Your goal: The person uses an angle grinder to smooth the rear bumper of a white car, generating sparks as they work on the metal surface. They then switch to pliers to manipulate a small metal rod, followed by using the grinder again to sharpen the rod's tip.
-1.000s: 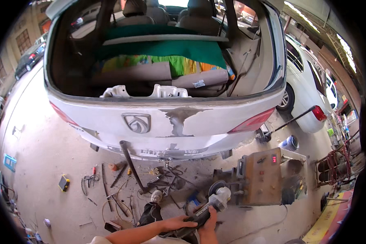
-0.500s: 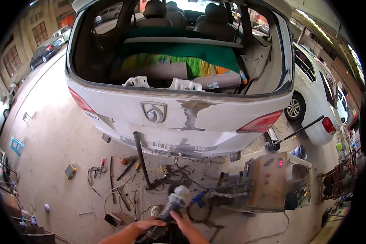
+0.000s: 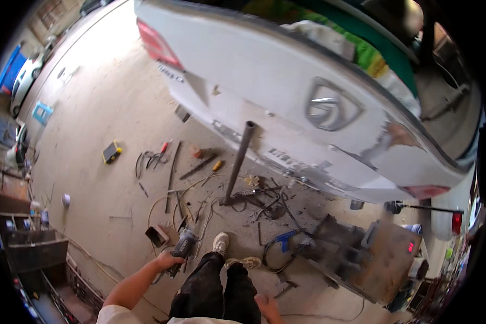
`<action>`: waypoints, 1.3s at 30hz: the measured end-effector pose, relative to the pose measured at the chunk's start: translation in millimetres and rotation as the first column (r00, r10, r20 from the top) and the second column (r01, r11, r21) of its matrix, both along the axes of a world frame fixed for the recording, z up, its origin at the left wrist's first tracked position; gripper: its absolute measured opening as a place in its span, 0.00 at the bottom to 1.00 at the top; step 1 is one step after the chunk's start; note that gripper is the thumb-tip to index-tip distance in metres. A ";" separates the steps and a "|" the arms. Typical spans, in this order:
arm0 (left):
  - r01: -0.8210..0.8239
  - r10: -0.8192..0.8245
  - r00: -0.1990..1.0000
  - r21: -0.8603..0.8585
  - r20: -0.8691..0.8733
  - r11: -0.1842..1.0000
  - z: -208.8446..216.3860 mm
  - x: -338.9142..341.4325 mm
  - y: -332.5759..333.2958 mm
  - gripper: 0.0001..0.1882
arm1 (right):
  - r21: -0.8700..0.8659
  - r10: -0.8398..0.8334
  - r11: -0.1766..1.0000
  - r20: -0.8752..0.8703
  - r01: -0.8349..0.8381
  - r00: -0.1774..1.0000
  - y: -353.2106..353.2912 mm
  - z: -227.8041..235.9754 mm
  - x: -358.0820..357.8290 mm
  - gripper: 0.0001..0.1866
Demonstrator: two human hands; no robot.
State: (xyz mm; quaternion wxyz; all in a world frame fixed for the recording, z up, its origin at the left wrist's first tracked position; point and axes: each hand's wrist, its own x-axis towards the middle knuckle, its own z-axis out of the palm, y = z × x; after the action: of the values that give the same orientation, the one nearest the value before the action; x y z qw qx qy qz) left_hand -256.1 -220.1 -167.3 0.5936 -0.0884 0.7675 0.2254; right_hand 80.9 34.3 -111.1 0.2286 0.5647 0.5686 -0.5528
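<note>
An angle grinder [image 3: 182, 245] with a dark body and a pale metal head is in my left hand [image 3: 169, 261], whose fingers are wrapped round it. The tool hangs left of my legs, over the floor. Low beside my right leg is my right hand [image 3: 265, 304], away from the grinder; its fingers are smeared by motion. Ahead stands the rear of a white car [image 3: 254, 86], with paint worn off in patches and a metal emblem [image 3: 332, 105]. A dark metal pipe [image 3: 238, 162] rises from the floor in front of the car.
Cables, rods and a screwdriver [image 3: 217, 165] lie scattered on the floor. A blue air gun [image 3: 284, 237] lies by a hose right of my feet. Further right stands a rusty machine cabinet [image 3: 386, 259]. A yellow-black box [image 3: 112, 153] and blue stool [image 3: 42, 112] are at left.
My right hand has come off the grinder and dropped beside my leg. My left hand has carried the grinder to the left. The view has swung, so the car appears tilted and further right.
</note>
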 end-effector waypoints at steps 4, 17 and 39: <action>0.037 -0.061 0.983 -0.138 -0.173 0.990 -40.0 -7.4 -26.5 0.30 | 0.119 0.262 0.960 -0.066 -0.253 0.963 -40.4 -43.7 36.8 0.24; 0.181 -0.360 0.852 -0.433 -0.380 0.883 -309.7 -46.3 10.7 0.26 | 0.211 0.620 0.737 0.167 -0.642 0.767 -75.6 -171.0 44.5 0.42; 0.137 -0.433 0.467 -0.420 -0.771 0.897 -600.5 -125.5 -0.5 0.30 | 0.177 0.460 0.829 0.324 -0.531 0.827 2.3 -220.6 -9.4 0.38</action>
State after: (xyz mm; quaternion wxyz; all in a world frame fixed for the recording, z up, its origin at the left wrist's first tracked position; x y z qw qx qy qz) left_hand -381.6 -220.7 -767.9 0.1506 0.0754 0.9856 0.0165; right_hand 71.4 36.6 -331.7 0.3639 0.4903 0.7274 -0.3130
